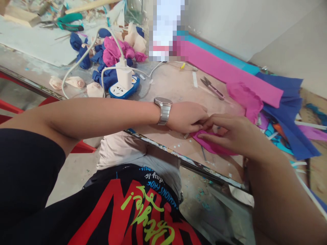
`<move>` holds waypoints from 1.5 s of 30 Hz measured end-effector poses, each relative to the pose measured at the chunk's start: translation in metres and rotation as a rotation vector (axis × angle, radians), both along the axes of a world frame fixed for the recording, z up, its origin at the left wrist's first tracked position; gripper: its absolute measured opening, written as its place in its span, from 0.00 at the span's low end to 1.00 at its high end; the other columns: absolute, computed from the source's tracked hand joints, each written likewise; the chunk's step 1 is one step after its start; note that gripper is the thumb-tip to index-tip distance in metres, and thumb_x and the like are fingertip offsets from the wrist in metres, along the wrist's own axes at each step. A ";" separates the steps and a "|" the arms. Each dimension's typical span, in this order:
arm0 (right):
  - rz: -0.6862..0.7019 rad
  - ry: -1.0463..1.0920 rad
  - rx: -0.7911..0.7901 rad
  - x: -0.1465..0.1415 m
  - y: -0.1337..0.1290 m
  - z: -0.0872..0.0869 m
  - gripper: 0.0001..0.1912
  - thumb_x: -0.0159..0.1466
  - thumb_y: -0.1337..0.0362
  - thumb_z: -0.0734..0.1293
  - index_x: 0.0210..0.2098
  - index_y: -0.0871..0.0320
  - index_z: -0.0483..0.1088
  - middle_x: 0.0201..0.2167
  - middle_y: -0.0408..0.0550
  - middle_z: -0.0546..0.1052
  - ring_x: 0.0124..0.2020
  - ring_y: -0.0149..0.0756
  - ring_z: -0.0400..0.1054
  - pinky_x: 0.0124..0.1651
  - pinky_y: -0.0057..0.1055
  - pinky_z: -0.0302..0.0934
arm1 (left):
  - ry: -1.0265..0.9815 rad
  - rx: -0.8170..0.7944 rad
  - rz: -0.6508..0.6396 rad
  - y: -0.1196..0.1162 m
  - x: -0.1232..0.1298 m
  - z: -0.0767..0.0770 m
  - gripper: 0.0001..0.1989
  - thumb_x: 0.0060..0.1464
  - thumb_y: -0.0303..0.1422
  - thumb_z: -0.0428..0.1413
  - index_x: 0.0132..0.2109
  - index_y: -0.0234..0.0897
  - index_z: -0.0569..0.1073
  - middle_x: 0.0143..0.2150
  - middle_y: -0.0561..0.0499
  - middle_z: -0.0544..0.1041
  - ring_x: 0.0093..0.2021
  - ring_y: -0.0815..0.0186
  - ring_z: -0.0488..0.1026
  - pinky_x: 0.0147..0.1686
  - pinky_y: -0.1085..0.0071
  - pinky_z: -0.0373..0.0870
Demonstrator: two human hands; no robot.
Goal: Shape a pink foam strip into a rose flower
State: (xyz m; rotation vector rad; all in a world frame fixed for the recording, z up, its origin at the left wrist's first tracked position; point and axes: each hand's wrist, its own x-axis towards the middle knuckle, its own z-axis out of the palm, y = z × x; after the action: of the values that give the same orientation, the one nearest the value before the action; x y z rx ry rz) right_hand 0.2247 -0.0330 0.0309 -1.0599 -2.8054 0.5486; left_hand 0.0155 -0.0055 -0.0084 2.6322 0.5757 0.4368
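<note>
A strip of bright pink crepe paper (pixel 216 145) lies low over the table's front edge area, between my two hands. My left hand (pixel 187 116), with a silver watch on its wrist, has its fingers curled and pinched at the strip's left end. From the right, my right hand (pixel 227 132) holds the same strip between thumb and fingers, its fingertips touching those of my left hand. A thin dark stick (pixel 203 153) shows on the table just below the strip. Small scissors (pixel 212 89) rest on the table beyond my hands.
Blue, pink and cream paper flowers (pixel 112 51) are heaped at the back left beside a power strip (pixel 124 87) with white cables. Green-handled pliers (pixel 68 22) lie farther back. Pink paper sheets (pixel 230 68) and blue sheets (pixel 283 92) cover the right side.
</note>
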 end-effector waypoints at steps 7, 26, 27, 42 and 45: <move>0.008 0.028 0.050 0.000 0.001 0.001 0.10 0.67 0.55 0.66 0.33 0.52 0.71 0.31 0.45 0.79 0.29 0.38 0.72 0.33 0.36 0.63 | -0.032 -0.023 0.016 0.000 0.000 0.000 0.11 0.60 0.33 0.52 0.39 0.33 0.78 0.41 0.43 0.79 0.42 0.62 0.75 0.43 0.69 0.66; -0.165 0.047 0.142 0.003 -0.002 0.002 0.11 0.68 0.51 0.64 0.37 0.49 0.74 0.33 0.48 0.79 0.32 0.44 0.73 0.36 0.43 0.65 | -0.102 -0.003 0.170 0.002 0.001 0.001 0.11 0.63 0.34 0.51 0.43 0.34 0.76 0.41 0.44 0.79 0.42 0.62 0.73 0.44 0.67 0.65; -0.171 0.059 0.149 0.004 -0.001 0.001 0.11 0.68 0.52 0.65 0.37 0.50 0.74 0.32 0.48 0.79 0.32 0.44 0.72 0.36 0.43 0.65 | -0.115 -0.004 0.170 0.002 0.001 0.001 0.11 0.63 0.33 0.51 0.43 0.34 0.76 0.42 0.44 0.79 0.42 0.62 0.73 0.44 0.67 0.65; -0.164 0.204 0.332 0.006 0.001 -0.002 0.06 0.67 0.56 0.68 0.37 0.50 0.73 0.34 0.48 0.79 0.34 0.41 0.74 0.36 0.38 0.66 | -0.222 -0.159 0.260 0.005 -0.001 0.009 0.11 0.63 0.37 0.55 0.41 0.34 0.78 0.38 0.47 0.80 0.38 0.65 0.74 0.41 0.69 0.66; -0.111 0.281 0.418 0.008 0.005 -0.007 0.05 0.65 0.59 0.71 0.35 0.53 0.74 0.30 0.46 0.79 0.31 0.36 0.73 0.34 0.33 0.65 | -0.260 -0.197 0.259 0.007 -0.001 0.006 0.11 0.62 0.37 0.55 0.39 0.34 0.78 0.36 0.48 0.79 0.37 0.66 0.74 0.40 0.69 0.66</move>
State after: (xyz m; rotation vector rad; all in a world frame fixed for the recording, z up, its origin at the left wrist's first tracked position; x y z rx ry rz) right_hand 0.2324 -0.0281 0.0240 -0.9558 -2.4463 0.0807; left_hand 0.0148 0.0015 -0.0024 2.2758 0.8289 0.7472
